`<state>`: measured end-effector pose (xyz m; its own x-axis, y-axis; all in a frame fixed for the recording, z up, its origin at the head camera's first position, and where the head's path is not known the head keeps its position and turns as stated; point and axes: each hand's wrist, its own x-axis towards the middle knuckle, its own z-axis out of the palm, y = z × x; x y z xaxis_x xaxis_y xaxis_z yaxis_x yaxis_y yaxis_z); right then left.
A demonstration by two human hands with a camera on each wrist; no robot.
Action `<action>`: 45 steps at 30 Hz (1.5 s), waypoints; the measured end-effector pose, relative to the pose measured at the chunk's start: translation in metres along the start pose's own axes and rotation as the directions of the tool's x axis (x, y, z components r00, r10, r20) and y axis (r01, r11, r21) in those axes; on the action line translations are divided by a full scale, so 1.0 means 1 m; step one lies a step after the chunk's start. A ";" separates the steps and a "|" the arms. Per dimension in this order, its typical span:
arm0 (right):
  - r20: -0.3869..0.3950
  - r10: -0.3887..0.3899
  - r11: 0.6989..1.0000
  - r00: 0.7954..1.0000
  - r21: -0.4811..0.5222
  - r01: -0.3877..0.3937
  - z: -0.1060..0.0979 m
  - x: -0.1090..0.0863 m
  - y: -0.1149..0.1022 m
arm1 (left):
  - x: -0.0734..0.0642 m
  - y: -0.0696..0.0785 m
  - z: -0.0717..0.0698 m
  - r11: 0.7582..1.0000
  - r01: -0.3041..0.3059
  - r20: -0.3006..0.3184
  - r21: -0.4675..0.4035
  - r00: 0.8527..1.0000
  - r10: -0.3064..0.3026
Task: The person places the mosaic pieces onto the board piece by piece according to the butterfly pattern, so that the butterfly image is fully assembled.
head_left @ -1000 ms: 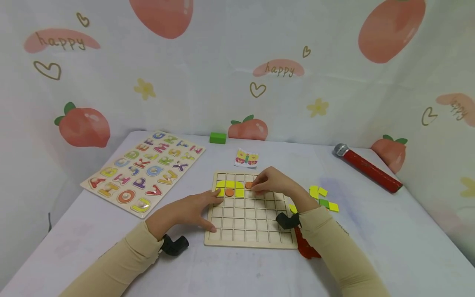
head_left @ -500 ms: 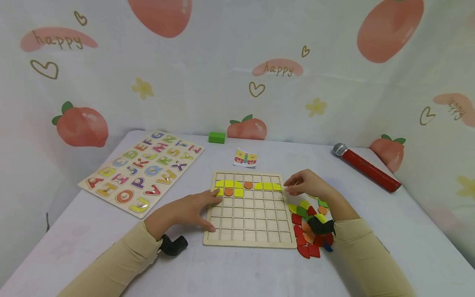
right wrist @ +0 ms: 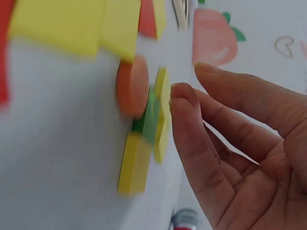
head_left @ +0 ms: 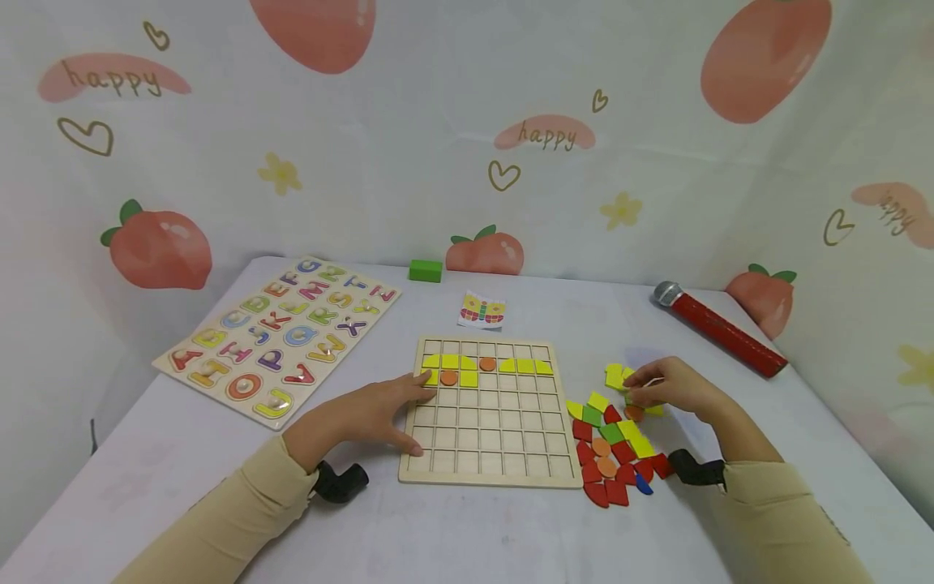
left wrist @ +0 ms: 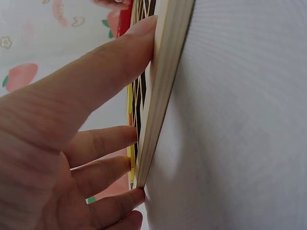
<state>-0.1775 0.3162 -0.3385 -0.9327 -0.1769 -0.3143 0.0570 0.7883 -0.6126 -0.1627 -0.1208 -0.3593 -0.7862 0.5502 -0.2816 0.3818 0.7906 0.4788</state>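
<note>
A wooden grid board (head_left: 481,442) lies on the table. In its upper rows sit several yellow tiles (head_left: 524,367) and two orange discs (head_left: 487,364). My left hand (head_left: 365,418) rests on the board's left edge, fingers spread; in the left wrist view its thumb (left wrist: 110,67) and fingertips touch the rim. To the right of the board, my right hand (head_left: 679,388) hovers over loose tiles, thumb and index finger apart with nothing between them. Under it, the right wrist view has an orange disc (right wrist: 133,87), a green tile (right wrist: 149,117) and yellow tiles (right wrist: 134,165).
Red tiles (head_left: 616,493), green ones and a blue piece (head_left: 644,484) lie scattered right of the board. A picture card (head_left: 482,311) and green block (head_left: 426,271) are behind it. An alphabet puzzle (head_left: 277,341) lies left; a red microphone (head_left: 722,331) lies far right.
My right hand has left the orange disc at the board's top row and moved right, over the loose tiles. The disc stays on the board. My left hand keeps its place.
</note>
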 end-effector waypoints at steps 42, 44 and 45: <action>0.058 -0.064 0.995 0.996 0.086 0.059 0.013 0.027 -0.019 | -0.001 0.001 -0.002 1.000 -0.015 0.001 0.000 1.000 0.015; 0.077 -0.067 0.994 0.995 0.093 0.060 0.018 0.033 -0.028 | -0.001 0.001 -0.002 1.000 -0.016 0.001 -0.002 1.000 0.016; 0.088 -0.078 0.993 0.993 0.094 0.069 0.021 0.036 -0.033 | -0.001 0.002 -0.002 1.000 -0.016 0.001 -0.003 1.000 0.016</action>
<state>-0.2057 0.2719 -0.3448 -0.8993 -0.2888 -0.3284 0.0255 0.7151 -0.6985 -0.1623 -0.1205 -0.3570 -0.7796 0.5627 -0.2749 0.3926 0.7811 0.4856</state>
